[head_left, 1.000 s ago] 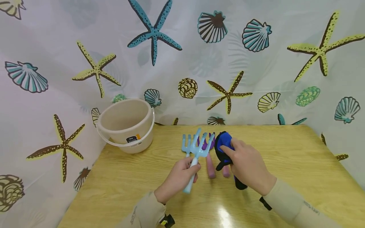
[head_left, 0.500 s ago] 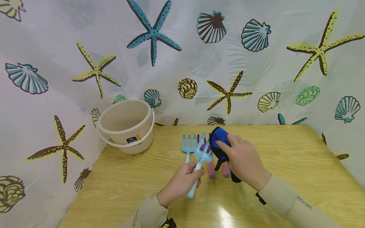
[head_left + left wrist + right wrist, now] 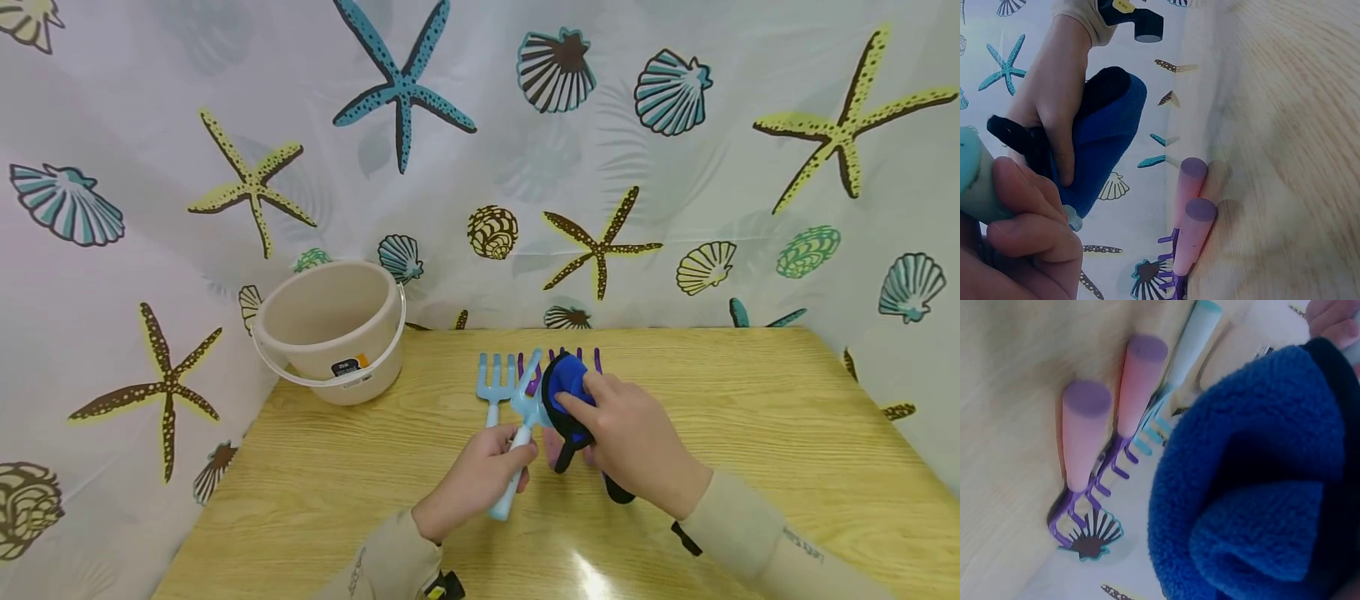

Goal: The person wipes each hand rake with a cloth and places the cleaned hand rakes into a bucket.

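My left hand [image 3: 491, 467] grips the pale handle of a light blue hand fork [image 3: 528, 408], its tines pointing away from me. In my right hand [image 3: 637, 437] is a folded blue cloth with black edging [image 3: 566, 392], pressed over the fork's right tines and hiding them. The left wrist view shows the cloth [image 3: 1110, 137] with the right thumb and fingers around it. A second light blue hand fork [image 3: 495, 387] lies on the table beyond the left hand. Two purple hand forks with pink handles [image 3: 1088, 434] lie beside it, partly hidden behind the cloth in the head view.
A beige bucket [image 3: 330, 333] with a white handle stands at the back left of the wooden table [image 3: 750, 400]. Behind and beside the table hangs a white curtain [image 3: 465, 158] printed with starfish and shells.
The right hand has moved the cloth leftward from beside the held fork onto its tines, then slightly down. The left hand has lowered the fork a little.
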The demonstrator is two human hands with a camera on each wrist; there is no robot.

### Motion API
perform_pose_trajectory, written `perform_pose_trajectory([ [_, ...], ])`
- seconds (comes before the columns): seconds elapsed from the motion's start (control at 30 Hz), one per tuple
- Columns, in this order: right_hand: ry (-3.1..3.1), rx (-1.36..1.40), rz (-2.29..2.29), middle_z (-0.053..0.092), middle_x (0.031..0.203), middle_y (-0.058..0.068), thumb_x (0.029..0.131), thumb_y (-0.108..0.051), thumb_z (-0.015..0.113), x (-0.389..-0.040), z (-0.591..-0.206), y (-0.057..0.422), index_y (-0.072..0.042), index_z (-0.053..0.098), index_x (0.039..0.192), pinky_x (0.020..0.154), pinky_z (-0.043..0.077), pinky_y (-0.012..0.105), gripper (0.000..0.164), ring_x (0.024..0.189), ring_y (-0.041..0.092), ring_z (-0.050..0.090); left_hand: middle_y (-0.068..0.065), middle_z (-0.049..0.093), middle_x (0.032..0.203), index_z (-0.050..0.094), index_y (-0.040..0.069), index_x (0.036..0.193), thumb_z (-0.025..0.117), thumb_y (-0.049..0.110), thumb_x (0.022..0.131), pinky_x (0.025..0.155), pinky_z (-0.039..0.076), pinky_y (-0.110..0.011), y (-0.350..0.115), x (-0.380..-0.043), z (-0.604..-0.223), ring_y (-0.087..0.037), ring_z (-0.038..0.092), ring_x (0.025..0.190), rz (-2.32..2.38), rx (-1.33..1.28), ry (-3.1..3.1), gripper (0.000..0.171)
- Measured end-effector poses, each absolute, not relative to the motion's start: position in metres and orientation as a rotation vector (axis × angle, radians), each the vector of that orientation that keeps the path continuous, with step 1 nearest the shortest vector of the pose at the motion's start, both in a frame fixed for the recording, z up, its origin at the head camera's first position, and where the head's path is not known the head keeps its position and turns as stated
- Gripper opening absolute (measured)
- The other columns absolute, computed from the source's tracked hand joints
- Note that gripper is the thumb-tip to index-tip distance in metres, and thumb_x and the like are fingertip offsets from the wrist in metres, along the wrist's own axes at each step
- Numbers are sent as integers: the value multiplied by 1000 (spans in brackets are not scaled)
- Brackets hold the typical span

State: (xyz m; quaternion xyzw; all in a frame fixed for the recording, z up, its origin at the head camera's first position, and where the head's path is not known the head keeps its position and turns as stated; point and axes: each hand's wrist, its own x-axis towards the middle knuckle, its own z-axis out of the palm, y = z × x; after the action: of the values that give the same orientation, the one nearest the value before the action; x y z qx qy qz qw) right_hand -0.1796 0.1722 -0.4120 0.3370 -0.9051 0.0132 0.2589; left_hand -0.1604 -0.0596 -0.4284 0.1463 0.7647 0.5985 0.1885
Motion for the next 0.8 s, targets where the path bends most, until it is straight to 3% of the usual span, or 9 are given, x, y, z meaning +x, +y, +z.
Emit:
perform_pose_trajectory([
  [0.17,-2448,941,10,60,104,14,55,-21,99,-179,-413,174,-14,71,123,74,59,42,74,89,30,63,-3,58,63,61,2,101,55,26,103,47,36,-23,-60,-160,-428,-11,44,49,1688,411,2151,25],
  [0.5,-2406,828,35,62,106,18,67,-4,86,-188,-406,184,-11,72,122,73,59,47,57,91,35,65,-2,61,67,70,10,99,61,29,98,49,41,-24,-62,-162,-429,-11,49,53,1633,372,2286,21],
  [0.63,-2390,805,55,61,99,17,66,-2,85,-189,-402,186,-10,72,121,73,59,46,58,88,34,63,1,61,74,73,11,94,65,29,93,55,45,-23,-64,-164,-430,-10,51,60,1570,366,2405,20],
  [0.8,-2376,750,88,60,96,17,62,4,80,-190,-398,193,-10,72,120,70,59,45,60,84,32,62,1,65,78,74,6,99,71,25,86,56,49,-23,-67,-165,-430,-9,55,61,1536,368,2460,22],
])
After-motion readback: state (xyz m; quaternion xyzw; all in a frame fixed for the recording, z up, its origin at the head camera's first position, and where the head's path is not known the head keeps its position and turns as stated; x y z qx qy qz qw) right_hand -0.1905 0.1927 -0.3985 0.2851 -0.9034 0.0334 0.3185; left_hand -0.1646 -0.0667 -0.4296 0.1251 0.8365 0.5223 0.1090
